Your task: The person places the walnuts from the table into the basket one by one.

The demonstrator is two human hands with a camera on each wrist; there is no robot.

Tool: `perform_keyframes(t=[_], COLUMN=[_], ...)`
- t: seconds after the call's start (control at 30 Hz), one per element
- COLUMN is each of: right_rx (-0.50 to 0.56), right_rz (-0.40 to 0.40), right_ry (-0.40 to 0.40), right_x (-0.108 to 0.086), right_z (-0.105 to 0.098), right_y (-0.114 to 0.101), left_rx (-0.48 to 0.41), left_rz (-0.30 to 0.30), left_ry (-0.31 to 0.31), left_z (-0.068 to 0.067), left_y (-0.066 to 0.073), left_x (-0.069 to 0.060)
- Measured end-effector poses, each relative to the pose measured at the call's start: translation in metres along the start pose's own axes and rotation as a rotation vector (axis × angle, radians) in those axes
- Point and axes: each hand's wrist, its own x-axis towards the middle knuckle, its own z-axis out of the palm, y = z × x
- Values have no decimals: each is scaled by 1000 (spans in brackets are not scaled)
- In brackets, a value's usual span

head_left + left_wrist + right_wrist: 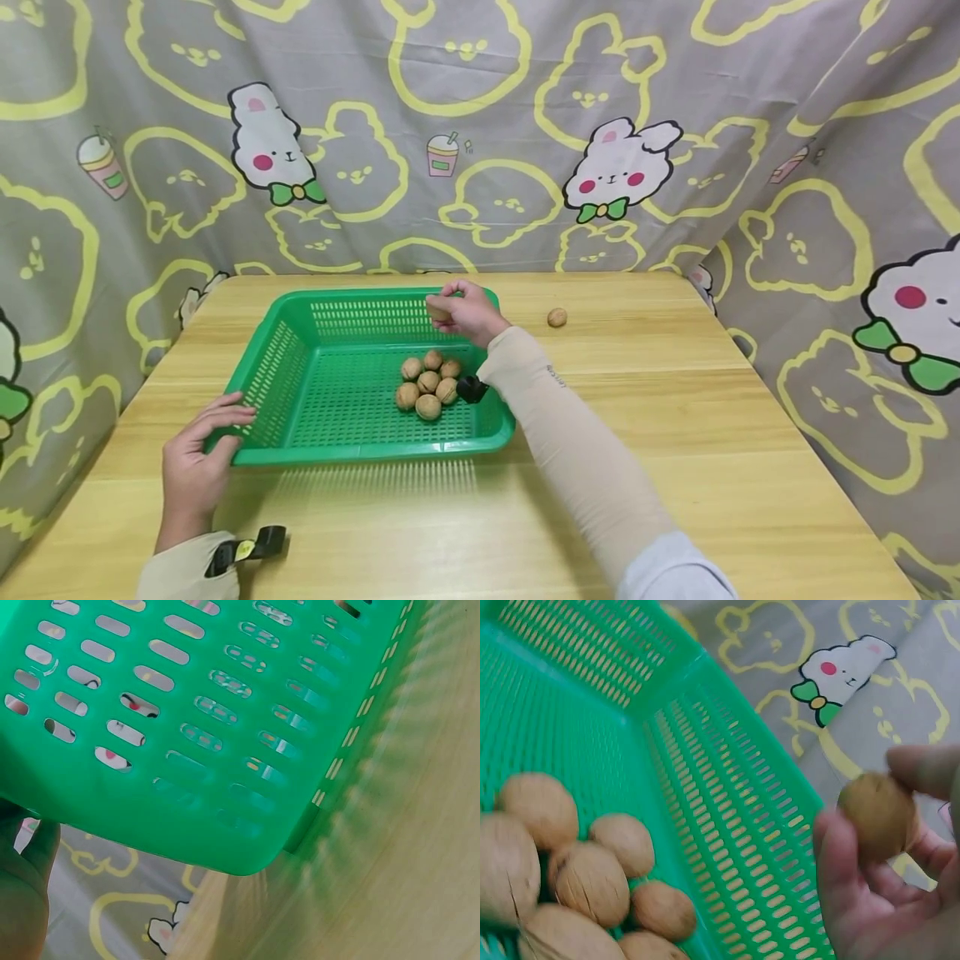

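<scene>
A green plastic basket (pixel 345 454) with slotted walls stands on the wooden table. Several walnuts (pixel 428 382) lie grouped on its floor toward the right end; the right wrist view shows part of this group of walnuts (pixel 592 881) close up. Above the basket's far right part, my right hand (pixel 472 312) pinches one walnut (pixel 877 814) between thumb and fingers. At the near left corner, my left hand (pixel 198 454) holds the basket's rim, its thumb on the near side. The left wrist view shows only part of that hand (pixel 26 889) at the rim.
A single walnut (pixel 557 317) lies on the table (pixel 675 400) to the right of the basket. A patterned grey curtain (pixel 510 167) hangs behind the table and along both sides. Dark wrist camera mounts are strapped to both wrists.
</scene>
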Motion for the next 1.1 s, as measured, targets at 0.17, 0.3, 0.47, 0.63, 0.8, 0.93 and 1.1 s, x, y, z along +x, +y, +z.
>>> perform_keyframes(t=[0.17,0.3,0.47,0.63,0.8,0.93,1.1], right_rx=[-152,-355,-644,-876,-982,-1061,-1101], right_rz=[-6,-21,13,65,92,108,115], right_ry=[-28,-37,-66,-174,-195,-164,-158], right_x=[5,6,4,5,7,6,3], right_z=[-3,-2,0,2,4,7,7], right_y=[5,7,8,12,14,12,10], left_rx=[5,12,11,14,12,14,10], left_rz=[2,-11,-18,-11,-41,-45,-43], left_ry=[1,-2,-2,-4,5,8,4], left_z=[-1,-1,0,-1,-2,-2,-1], left_y=[0,0,2,2,0,-2,-2], left_x=[0,2,3,0,-1,0,0])
